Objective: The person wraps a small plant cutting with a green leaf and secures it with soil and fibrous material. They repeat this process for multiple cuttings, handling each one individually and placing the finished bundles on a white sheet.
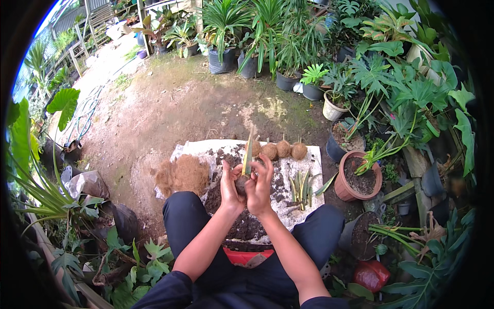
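Between my palms is a dark ball of soil [241,184], with an upright snake plant leaf [247,156] standing out of its top. My left hand [230,185] cups the ball from the left. On the other side my right hand [260,185] presses against it, its fingers curled near the leaf's base. Below them a white sheet [283,208] is strewn with dark loose soil [216,199]. Several round fibre-wrapped balls [283,149] line the sheet's far edge, thin stems rising from them. Several snake plant cuttings [301,189] lie on the right.
A heap of brown coconut fibre [183,175] lies at the sheet's left. Close on the right stands a terracotta-coloured pot [357,177]. Potted plants [222,58] line the far side. A hose [85,112] is coiled on the ground at far left. Something red [247,255] lies between my legs.
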`<state>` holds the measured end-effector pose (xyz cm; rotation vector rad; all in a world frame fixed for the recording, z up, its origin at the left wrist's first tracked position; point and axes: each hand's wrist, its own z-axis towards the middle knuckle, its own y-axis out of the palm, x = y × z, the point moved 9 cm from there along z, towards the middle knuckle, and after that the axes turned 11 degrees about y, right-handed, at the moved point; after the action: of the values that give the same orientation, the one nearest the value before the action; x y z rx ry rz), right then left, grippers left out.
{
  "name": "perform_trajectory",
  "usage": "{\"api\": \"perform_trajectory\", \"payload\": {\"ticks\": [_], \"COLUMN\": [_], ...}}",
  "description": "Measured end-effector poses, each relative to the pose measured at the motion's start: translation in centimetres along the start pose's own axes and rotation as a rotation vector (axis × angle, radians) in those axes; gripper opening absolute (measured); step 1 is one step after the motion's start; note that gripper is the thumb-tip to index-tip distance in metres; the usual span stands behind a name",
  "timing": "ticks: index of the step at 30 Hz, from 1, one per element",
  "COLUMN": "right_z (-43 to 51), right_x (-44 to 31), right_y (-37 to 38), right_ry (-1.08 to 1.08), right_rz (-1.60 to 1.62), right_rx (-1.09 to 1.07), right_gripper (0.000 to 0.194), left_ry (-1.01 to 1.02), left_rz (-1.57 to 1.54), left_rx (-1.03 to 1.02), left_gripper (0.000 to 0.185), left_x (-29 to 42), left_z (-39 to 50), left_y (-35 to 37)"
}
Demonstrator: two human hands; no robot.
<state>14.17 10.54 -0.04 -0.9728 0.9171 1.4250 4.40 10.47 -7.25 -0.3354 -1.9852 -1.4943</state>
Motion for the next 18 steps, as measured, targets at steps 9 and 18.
{"api": "perform_trajectory", "payload": {"ticks": [9,18], "right_z": [-1.0,-0.6], "right_x": [6.9,7.9], "right_y": [1.1,0.3], "right_ry": [0.816,0.759], "right_rz": [0.936,0.793], "right_rx": [-0.033,0.005], "right_gripper": [0.048,0.038], "left_ry": [1.219,1.302], "left_rz": [1.29,1.174], "left_rx": [-0.157,-0.282], "left_gripper": [0.041,0.026], "left_x": [5.3,5.0], "left_z": [-5.0,-5.4], "left_y": [5.9,6.6]}}
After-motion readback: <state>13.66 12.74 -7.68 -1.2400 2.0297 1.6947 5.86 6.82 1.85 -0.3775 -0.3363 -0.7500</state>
